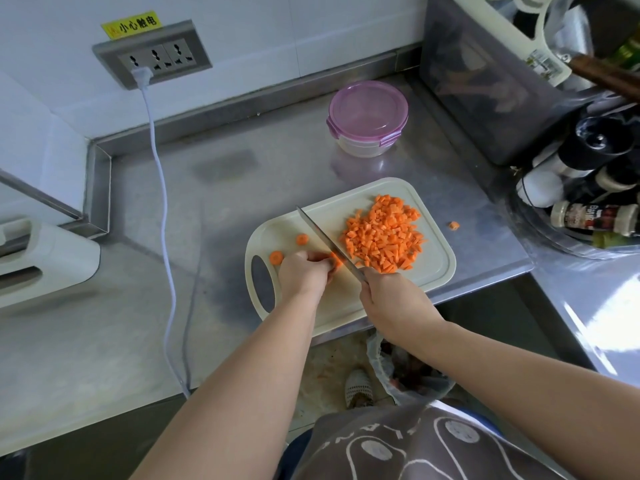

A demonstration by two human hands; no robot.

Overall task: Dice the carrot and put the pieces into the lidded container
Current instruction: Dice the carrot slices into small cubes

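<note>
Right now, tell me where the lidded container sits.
In the head view, the lidded container stands on the counter beyond the cutting board, right of centre, near the back wall and apart from the carrot pile.

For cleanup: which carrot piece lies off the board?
The lone carrot piece on the counter, right of the cutting board; all others lie on it.

knife handle was hidden inside the right hand. carrot piece was mostly covered by the left hand. white appliance was cut by left edge.
</note>
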